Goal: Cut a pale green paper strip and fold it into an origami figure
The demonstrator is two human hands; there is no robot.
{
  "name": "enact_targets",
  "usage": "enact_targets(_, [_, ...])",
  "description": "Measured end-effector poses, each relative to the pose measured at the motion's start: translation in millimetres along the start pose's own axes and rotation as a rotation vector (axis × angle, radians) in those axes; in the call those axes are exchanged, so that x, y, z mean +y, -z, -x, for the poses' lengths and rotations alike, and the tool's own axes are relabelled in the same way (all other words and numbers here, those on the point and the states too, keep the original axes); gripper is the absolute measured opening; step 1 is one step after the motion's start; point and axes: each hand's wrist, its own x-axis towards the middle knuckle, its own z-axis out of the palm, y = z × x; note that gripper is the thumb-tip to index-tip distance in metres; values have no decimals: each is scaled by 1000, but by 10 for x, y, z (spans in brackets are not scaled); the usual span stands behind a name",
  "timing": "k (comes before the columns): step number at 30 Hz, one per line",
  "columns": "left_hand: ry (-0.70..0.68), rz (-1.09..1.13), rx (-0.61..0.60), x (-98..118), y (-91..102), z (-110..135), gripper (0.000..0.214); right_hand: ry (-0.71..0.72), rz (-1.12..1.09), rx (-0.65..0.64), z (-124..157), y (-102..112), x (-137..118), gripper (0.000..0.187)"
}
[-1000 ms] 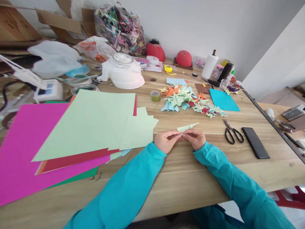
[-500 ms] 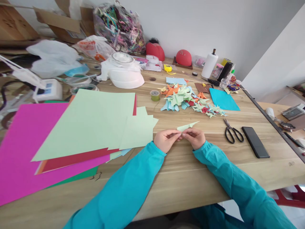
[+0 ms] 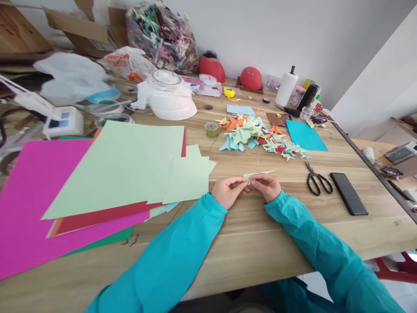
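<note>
Between my two hands is a small piece of folded pale green paper (image 3: 257, 173), its thin point reaching out to the right. My left hand (image 3: 228, 190) pinches its near left end between thumb and fingers. Close beside it, my right hand (image 3: 267, 187) pinches the same paper, and the fingertips of both hands almost meet. My fingers hide the lower part of the folds. Beyond my hands lies a pile of folded paper pieces (image 3: 244, 132) in green, orange, blue and red. Left of my left hand are flat pale green sheets (image 3: 130, 165).
Black-handled scissors (image 3: 315, 179) and a black phone (image 3: 349, 194) lie to the right. A magenta sheet (image 3: 19, 217) sits under the stack at left. Farther back are a spool (image 3: 211, 129), a teal sheet (image 3: 306, 135), a yellow tape measure (image 3: 229, 92) and a white bottle (image 3: 286, 88).
The folded paper has tilted and sunk lower between my fingers, so less of its face shows. My right fingers have shifted slightly over it. Both hands stay in nearly the same place.
</note>
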Motion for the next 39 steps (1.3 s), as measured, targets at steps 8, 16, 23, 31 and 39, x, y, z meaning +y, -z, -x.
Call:
enact_targets(8, [41,2,29,-47,4,-17,18,-54,-37,39,-17,6,24,20])
enact_targets(16, [20,-5,35,-63,7,-17,21,-78,-25,40,-19,11,14,18])
enact_targets(23, [79,29,63,-23,-19,-11,18,-103,-30,59,-11,-5,-4,18])
enact_targets(31, [169,76,122,-10,-59,-10,19,-96,16,47,-14,-12,-11,17])
enact_targets(39, [156,82,147,-25,-77,1,20,-114,14,23,1,-7,1,21])
